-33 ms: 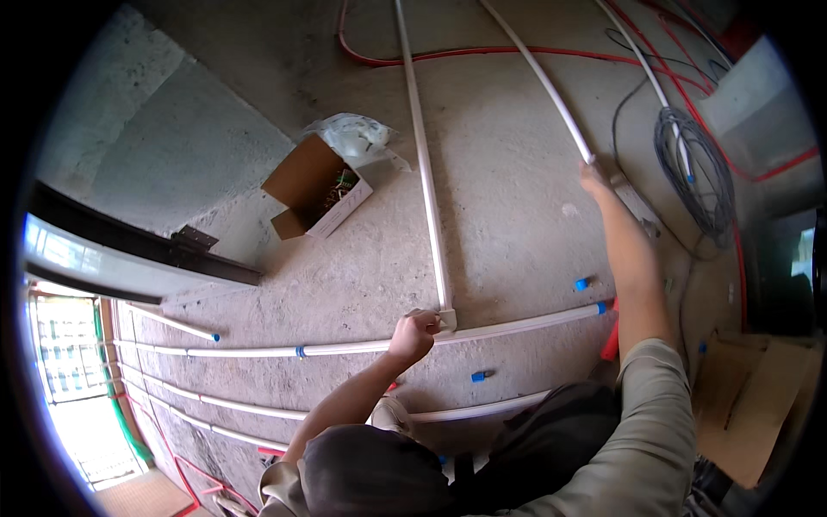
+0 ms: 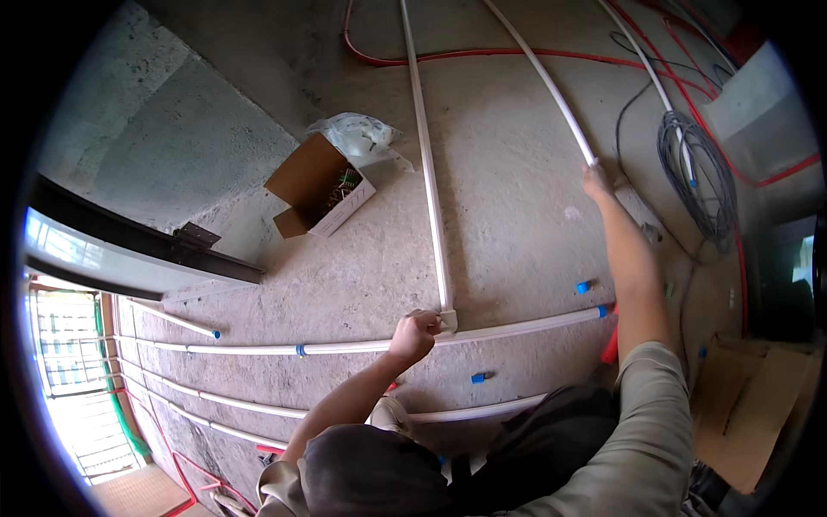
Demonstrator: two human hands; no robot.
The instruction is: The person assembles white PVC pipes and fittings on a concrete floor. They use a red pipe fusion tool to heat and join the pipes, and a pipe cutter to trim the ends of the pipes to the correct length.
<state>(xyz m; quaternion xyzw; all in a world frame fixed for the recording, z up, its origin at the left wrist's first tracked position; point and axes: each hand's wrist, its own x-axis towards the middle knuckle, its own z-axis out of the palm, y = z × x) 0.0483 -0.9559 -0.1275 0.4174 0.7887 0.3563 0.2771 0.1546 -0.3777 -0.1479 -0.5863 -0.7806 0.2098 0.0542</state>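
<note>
My left hand [image 2: 414, 336] is closed on a white pipe fitting [image 2: 448, 322] at the lower end of a long white pipe [image 2: 425, 146]. That fitting sits against a crosswise white pipe [image 2: 508, 331], which has blue ends or couplings. With my right arm stretched out ahead, my right hand [image 2: 597, 183] is closed round the near end of another white pipe [image 2: 553, 82]. The fingers cover part of that end. Just beside this hand lies a pale, flat-sided object [image 2: 636, 208], partly hidden by the forearm.
An opened cardboard box [image 2: 332, 194] of small parts stands beside a clear plastic bag [image 2: 353, 133]. A coiled grey cable [image 2: 696, 177] lies at right. Small blue-capped fittings [image 2: 479, 377], red conduit [image 2: 482, 52] and flattened cardboard [image 2: 749, 405] are on the concrete floor.
</note>
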